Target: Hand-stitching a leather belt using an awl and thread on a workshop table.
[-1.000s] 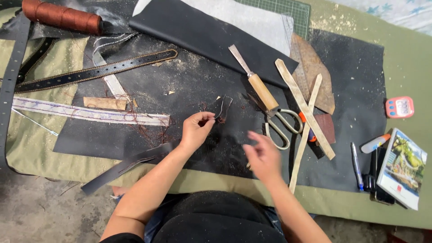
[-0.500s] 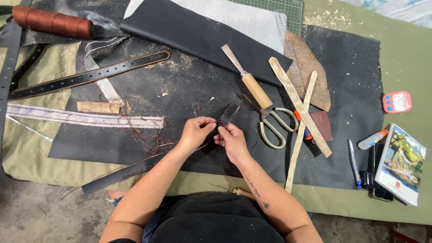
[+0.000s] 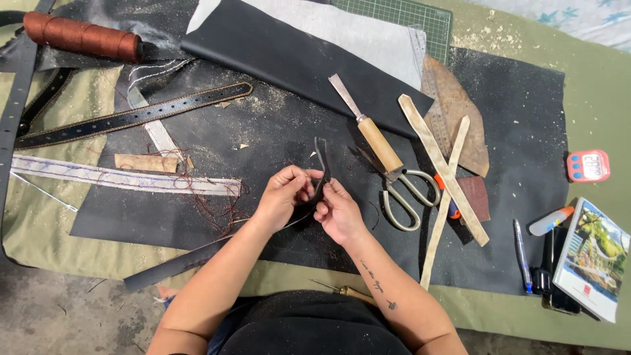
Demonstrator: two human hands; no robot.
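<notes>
My left hand (image 3: 284, 195) and my right hand (image 3: 339, 212) meet at the middle of the work surface. Both pinch a narrow black leather strap (image 3: 321, 163) that curves up from between my fingers. The strap's long tail (image 3: 177, 264) runs down-left under my left forearm toward the table's near edge. A large black leather sheet (image 3: 513, 164) lies beneath my hands. Loose reddish-brown thread (image 3: 217, 204) is scattered just left of my left hand.
A wooden-handled chisel (image 3: 371, 131), scissors (image 3: 404, 194) and two pale strips (image 3: 447, 171) lie right of my hands. A stitched black belt (image 3: 131, 118) and a brown thread spool (image 3: 82, 36) sit at upper left. An awl (image 3: 342, 289), pens, a book and a red timer (image 3: 588, 165) are nearby.
My right hand came in from the right to meet the left, and both took hold of the black strap, which now curves up higher between them.
</notes>
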